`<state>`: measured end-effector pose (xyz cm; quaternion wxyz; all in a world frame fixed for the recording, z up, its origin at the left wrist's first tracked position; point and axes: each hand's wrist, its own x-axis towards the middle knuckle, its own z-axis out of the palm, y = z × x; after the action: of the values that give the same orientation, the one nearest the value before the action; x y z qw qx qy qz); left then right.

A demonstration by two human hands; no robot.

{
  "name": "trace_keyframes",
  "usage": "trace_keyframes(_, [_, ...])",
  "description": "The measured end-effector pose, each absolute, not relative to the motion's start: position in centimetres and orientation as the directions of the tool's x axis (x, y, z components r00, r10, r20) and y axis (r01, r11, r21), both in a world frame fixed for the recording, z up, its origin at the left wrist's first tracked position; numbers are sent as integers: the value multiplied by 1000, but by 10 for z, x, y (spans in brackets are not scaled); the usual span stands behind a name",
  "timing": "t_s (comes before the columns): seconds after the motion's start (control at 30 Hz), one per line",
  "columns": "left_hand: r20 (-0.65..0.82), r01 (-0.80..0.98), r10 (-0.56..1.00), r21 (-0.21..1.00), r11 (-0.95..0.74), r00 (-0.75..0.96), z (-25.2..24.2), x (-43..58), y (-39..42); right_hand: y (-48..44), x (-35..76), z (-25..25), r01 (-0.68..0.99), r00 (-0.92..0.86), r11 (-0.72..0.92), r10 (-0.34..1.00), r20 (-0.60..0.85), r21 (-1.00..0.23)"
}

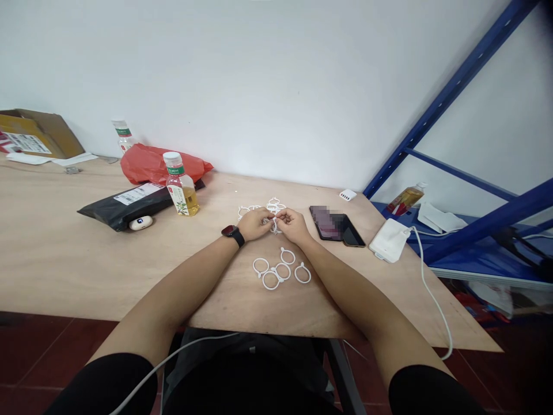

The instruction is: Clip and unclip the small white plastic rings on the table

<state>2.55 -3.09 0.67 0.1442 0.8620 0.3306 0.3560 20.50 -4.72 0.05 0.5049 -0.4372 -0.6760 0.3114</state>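
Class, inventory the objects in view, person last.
Rings: five near, several far, white, centre
Bottles: three, clear, left and right
Bag: one, red, left
Parcel: one, black, left
Small case: one, white, left
Box: one, brown, left
Phones: two, dark, right
Devices: two, white, right
Shelf: one, blue, right
Table: one, brown, centre
Cables: several, white, right, bottom
Papers: several, white, left, right
Watch: one, black, left wrist
Left hand: one, bare, centre
Right hand: one, bare, centre

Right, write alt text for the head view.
A left hand and right hand meet at a white ring over a wooden table, five similar rings lying nearer the camera. A drink bottle stands left, two phones lie right.
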Motion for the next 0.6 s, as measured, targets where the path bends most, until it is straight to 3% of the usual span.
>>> trace_keyframes(0.6, [603, 529, 629, 368, -765, 491, 5, 26, -31, -43, 209, -2, 235, -136, 434, 901, 413, -870])
